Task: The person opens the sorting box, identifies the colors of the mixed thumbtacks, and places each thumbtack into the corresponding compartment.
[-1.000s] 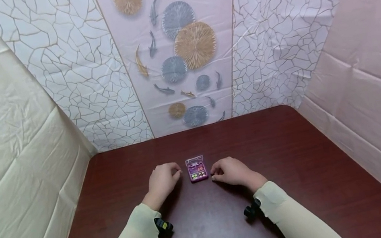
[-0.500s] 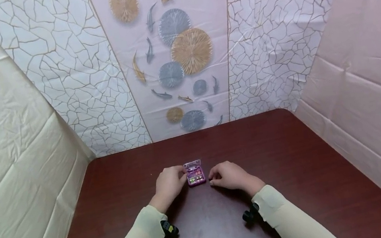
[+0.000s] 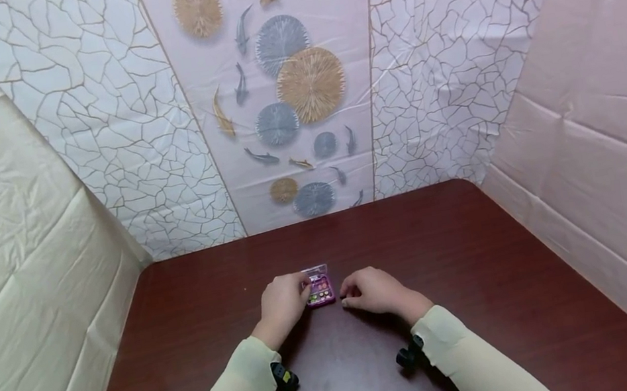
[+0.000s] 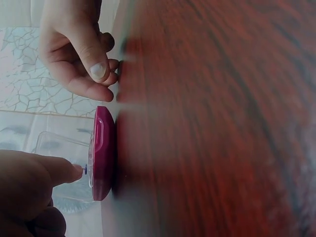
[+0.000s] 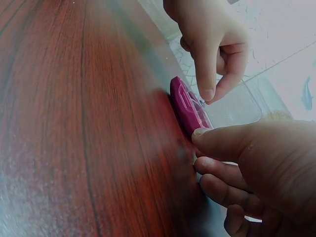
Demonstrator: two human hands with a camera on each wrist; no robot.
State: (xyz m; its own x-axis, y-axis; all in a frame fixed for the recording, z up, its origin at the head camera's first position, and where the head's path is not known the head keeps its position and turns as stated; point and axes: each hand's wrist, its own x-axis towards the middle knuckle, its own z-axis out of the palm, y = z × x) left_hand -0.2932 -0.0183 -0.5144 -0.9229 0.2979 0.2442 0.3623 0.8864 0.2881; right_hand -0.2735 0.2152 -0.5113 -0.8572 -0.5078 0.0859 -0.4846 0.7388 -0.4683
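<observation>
A small magenta case stands on the table with its clear lid raised. Little coloured pieces, among them green and red ones, sit in its compartments. My left hand reaches over the case's left side. Thumb and forefinger pinch a tiny blue piece, right at the case's open top; its kind is too small to tell. My right hand rests on the table just right of the case, fingers loosely curled and holding nothing. In the right wrist view its thumb overlaps the case's near end.
The dark red-brown table has a patterned cloth backdrop behind it, with plain cloth walls at both sides. A small black camera is strapped on each wrist.
My left hand has moved right from beside the case to over it, and its fingertips have closed on a small piece. My right hand stays nearly still. The head view has shifted slightly.
</observation>
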